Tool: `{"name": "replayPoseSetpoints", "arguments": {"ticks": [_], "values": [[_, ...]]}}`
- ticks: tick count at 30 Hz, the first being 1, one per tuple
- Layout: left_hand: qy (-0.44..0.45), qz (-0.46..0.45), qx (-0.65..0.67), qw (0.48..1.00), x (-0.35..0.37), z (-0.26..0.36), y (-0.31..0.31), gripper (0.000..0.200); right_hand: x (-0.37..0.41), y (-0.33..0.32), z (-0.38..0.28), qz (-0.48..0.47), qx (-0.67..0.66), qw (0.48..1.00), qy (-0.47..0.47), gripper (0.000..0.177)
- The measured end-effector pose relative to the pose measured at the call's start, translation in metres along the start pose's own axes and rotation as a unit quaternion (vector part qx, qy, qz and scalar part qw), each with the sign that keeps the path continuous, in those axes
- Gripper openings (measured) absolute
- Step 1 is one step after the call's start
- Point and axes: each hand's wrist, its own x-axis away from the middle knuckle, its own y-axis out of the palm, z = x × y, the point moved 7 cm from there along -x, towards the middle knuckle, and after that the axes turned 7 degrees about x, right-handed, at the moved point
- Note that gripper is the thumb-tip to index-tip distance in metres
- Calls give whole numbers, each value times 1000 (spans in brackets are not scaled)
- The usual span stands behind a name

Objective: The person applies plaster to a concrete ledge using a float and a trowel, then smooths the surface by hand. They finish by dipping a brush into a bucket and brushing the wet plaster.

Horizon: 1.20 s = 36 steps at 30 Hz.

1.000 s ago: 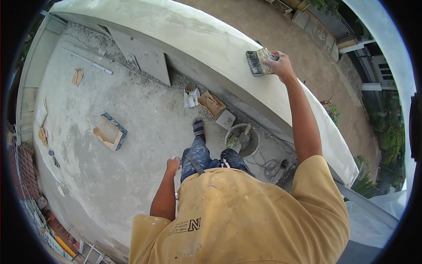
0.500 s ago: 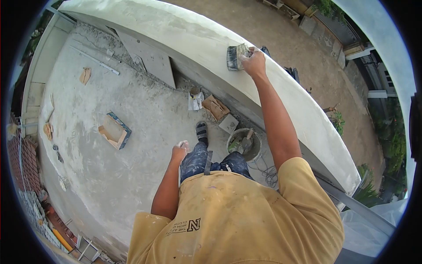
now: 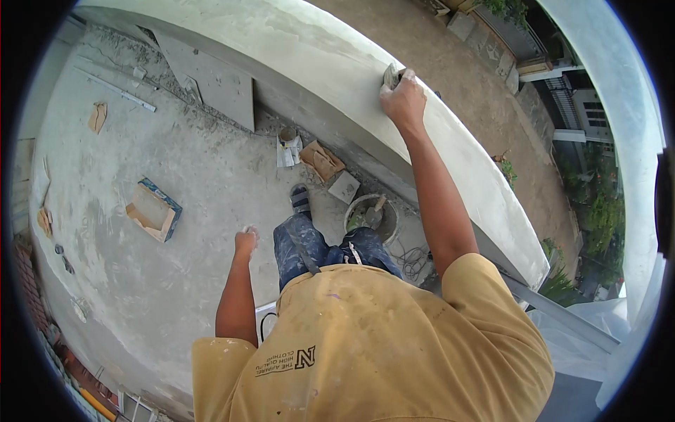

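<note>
My right hand point(image 3: 406, 100) is closed around a wide brush point(image 3: 390, 75), held over the pale plastered top of the curved wall point(image 3: 309, 60). The brush shows nearly edge-on now, so its dark bristles are mostly hidden. On the other side, my left hand point(image 3: 247, 240) hangs by my left thigh, above the concrete floor. Its fingers are curled in and whitened with dust or plaster; whether anything lies inside them is hidden. Below the wall, near my legs, stands a bucket point(image 3: 394, 228) with a trowel point(image 3: 376, 211) in it.
An open cardboard box point(image 3: 167, 204) lies on the floor to the left. Along the wall's foot are a can point(image 3: 287, 133), brown paper point(image 3: 321, 160), a grey block point(image 3: 344, 188) and a leaning board point(image 3: 218, 84). Coiled cable point(image 3: 415, 264) lies beside the bucket. Beyond the wall the ground drops away.
The brush has turned from broad side to nearly edge-on in my right hand, staying over the wall top. My left hand has swung out, away from my leg. The view has shifted slightly.
</note>
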Motion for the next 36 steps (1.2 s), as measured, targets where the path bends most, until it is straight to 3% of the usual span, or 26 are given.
{"name": "replayPoseSetpoints", "arguments": {"ticks": [1,4,7,14,17,20,22,24,29,31,32,33,34,36], "values": [[22,8,0,1000,-4,15,2,29,-12,10,-54,-35,-23,997,-57,45],[70,22,29,997,21,68,12,38,-56,25,-167,39,-60,961,-266,41],[106,25,89,990,60,90,23,43,-62,24,-210,-5,-90,917,-388,38],[1,42,44,998,74,-60,25,39,-29,5,-111,-160,40,834,-526,36],[-31,32,34,998,99,-125,39,38,3,-8,6,-168,52,853,-491,30],[-56,5,-17,998,121,-167,65,43,43,-38,140,-172,18,868,-465,42],[-57,14,-50,997,125,-185,88,40,79,-75,230,-212,-3,894,-394,45],[-60,-16,-121,991,127,-185,118,35,109,-101,331,-188,-37,910,-367,43],[29,-85,-307,948,128,-139,193,30,204,-169,581,-170,-40,974,-142,52],[52,-102,-393,912,149,-104,230,29,251,-205,676,-76,-3,995,-67,43],[53,-112,-353,927,147,-95,242,29,281,-232,711,-70,12,995,70,37],[54,-121,-312,941,141,-88,247,29,313,-254,748,13,10,991,131,34],[54,-129,-269,953,133,-82,251,29,351,-270,778,114,-85,973,183,31],[60,-158,-280,945,128,-64,266,29,428,-272,818,313,-288,854,298,33]]}}
